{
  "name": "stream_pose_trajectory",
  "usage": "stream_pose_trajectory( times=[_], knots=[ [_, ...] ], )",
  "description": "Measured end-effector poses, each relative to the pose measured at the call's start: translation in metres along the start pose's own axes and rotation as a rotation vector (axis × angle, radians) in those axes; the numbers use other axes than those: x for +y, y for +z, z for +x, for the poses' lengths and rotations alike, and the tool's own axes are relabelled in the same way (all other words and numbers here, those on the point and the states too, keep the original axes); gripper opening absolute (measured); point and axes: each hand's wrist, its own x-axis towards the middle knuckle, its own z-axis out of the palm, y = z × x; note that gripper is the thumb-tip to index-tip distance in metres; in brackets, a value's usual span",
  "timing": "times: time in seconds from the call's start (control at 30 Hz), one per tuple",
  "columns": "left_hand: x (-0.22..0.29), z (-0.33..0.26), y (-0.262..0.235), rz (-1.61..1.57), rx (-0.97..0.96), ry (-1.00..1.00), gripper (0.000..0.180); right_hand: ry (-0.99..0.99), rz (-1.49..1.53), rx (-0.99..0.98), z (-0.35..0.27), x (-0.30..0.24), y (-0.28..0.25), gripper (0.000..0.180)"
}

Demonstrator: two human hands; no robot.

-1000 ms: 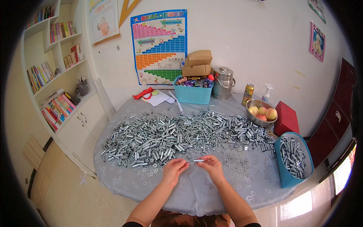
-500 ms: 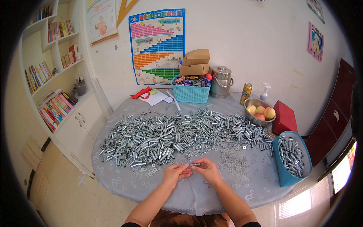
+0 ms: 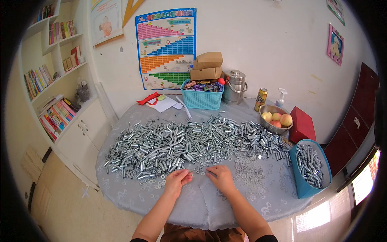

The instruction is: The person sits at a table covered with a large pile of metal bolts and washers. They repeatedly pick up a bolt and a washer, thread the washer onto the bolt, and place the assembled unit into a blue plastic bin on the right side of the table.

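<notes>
My left hand (image 3: pixel 176 182) is closed above the near part of the table, thumb against fingers. A thin metal bolt (image 3: pixel 191 172) sticks out of its grip toward the right. My right hand (image 3: pixel 221 178) is lower to the cloth, its bent fingertips drawn together beside loose flat washers (image 3: pixel 200 166). Whether a washer is between those fingertips is too small to make out. Just beyond both hands spreads a wide heap of silvery metal sleeves and bolts (image 3: pixel 173 143). More washers (image 3: pixel 248 171) lie scattered to the right of my right hand.
At the table's right edge stands a blue bin (image 3: pixel 300 177) holding many metal pieces. Behind it are a red box (image 3: pixel 302 124) and a steel bowl (image 3: pixel 278 130) of fruit. A can (image 3: pixel 261 100), spray bottle (image 3: pixel 281 98), steel pot (image 3: pixel 235 90) and turquoise basket (image 3: pixel 201 99) line the back.
My hands were together on a metal piece and have parted. The left has moved slightly left with the bolt; the right has let go and reached to the washers.
</notes>
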Motion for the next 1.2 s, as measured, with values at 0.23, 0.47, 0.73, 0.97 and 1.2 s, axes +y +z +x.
stream_pose_trajectory(
  times=[0.23,0.47,0.73,0.97,1.2],
  knots=[
    [-0.008,0.001,0.003,0.010,-0.030,-0.001,0.012,-0.031,-0.005,-0.062,0.001,-0.011,0.006,0.015],
    [-0.007,-0.005,0.004,0.011,-0.034,0.020,0.013,0.062,0.007,-0.131,0.000,-0.010,0.007,0.014],
    [-0.007,-0.008,0.004,-0.001,-0.044,0.028,0.012,0.039,-0.043,-0.102,0.000,-0.016,0.001,0.017],
    [-0.007,-0.010,0.005,0.029,-0.005,0.006,0.013,0.040,0.057,-0.070,0.001,-0.015,0.000,0.014],
    [-0.007,-0.011,0.006,0.043,0.007,-0.002,0.013,0.540,1.105,-0.052,0.000,-0.018,0.001,0.009]
  ],
)
